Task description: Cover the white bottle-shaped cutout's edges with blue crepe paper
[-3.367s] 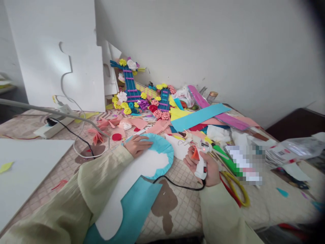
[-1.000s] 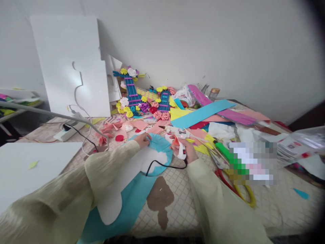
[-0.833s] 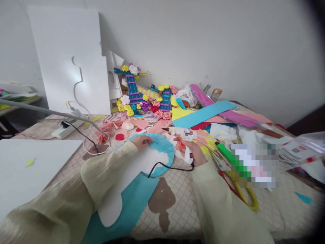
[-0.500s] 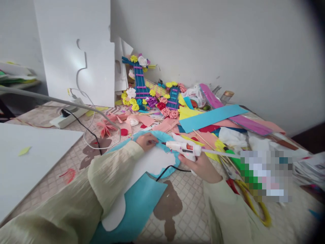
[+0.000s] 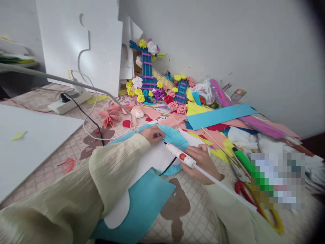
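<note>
Along the blue rim (image 5: 175,133) of the white cutout (image 5: 144,162), I see the left hand (image 5: 153,134), fingers bunched, whether pinching I can't tell; the right hand (image 5: 203,165) grips the glue gun (image 5: 180,155), tip near them. Paper scraps (image 5: 173,119) strew the patterned tablecloth (image 5: 201,215) below a pale wall (image 5: 215,40).

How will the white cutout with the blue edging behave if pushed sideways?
The white cutout probably slides rather than tips, since it lies flat. It's likely fairly stiff: the visible part shows no fold or sag. The blue edging may crumple first, as it looks like thin, creased paper.
</note>
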A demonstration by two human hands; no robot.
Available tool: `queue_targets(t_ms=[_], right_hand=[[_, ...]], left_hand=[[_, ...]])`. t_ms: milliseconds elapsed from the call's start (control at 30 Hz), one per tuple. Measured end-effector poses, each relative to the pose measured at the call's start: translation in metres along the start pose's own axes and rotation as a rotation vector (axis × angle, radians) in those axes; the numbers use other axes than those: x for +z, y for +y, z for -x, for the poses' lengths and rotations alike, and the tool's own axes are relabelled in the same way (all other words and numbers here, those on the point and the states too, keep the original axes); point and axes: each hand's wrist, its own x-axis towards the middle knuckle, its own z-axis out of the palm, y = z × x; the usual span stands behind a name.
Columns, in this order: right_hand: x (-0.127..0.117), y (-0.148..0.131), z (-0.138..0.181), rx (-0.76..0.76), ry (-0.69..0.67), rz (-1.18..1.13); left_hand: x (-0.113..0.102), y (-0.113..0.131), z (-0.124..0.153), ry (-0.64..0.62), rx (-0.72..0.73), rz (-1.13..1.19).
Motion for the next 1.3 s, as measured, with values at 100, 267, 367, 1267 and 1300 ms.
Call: queue_targets(t_ms=[100, 267, 367, 1267, 1300], right_hand=[[0.0035, 0.0009, -0.0014, -0.039, 0.024, 0.063], [0.0029, 0.0, -0.0065, -0.067, 0.02, 0.131], [0.0018, -0.0013, -0.0091, -0.077, -0.004, 0.161], [0.0077, 0.0025, -0.0095, -0.042, 0.034, 0.106], [0.0076, 0.0022, -0.0096, -0.041, 0.035, 0.105]], left_hand=[[0.0015, -0.001, -0.0012, 0.002, -0.008, 0.007], [0.0052, -0.0016, -0.0017, 0.021, -0.034, 0.016], [0.0052, 0.0, -0.0014, 0.029, -0.047, 0.019], [0.0047, -0.0027, -0.0022, -0.006, -0.061, 0.03], [0.0047, -0.0028, -0.0022, -0.007, -0.06, 0.031]])
